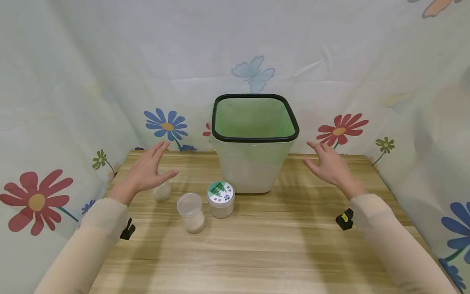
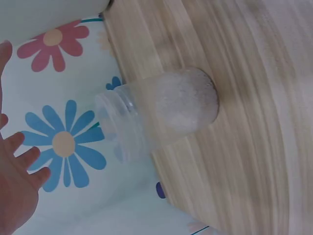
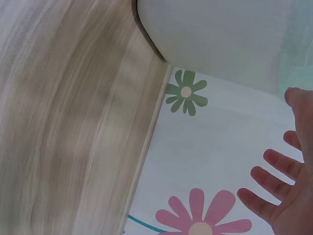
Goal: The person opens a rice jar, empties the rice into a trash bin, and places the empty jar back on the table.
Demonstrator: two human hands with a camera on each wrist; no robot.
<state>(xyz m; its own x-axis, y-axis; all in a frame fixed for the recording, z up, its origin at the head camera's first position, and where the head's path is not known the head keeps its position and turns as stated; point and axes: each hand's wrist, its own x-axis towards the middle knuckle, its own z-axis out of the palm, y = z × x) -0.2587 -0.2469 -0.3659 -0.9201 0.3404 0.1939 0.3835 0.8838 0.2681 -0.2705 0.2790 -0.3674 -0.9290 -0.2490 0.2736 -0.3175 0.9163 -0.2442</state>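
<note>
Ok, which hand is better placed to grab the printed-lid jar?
Probably the left hand: it's empty and nearer the printed-lid jar; the right hand, also empty, is right of the bin.

Wooden tabletop (image 1: 242, 249), pale floral backdrop (image 1: 183, 49); on it, blue butterfly (image 1: 256, 76)

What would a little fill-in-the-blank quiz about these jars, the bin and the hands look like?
1. The rim round the top of the bin is ____ in colour.
2. Counting the one partly hidden by the left hand, ____ jars stand on the table.
3. The label on the jar nearest the bin is mainly white and ____.
4. The right hand is holding ____.

Missing words: black; three; green; nothing.
</note>
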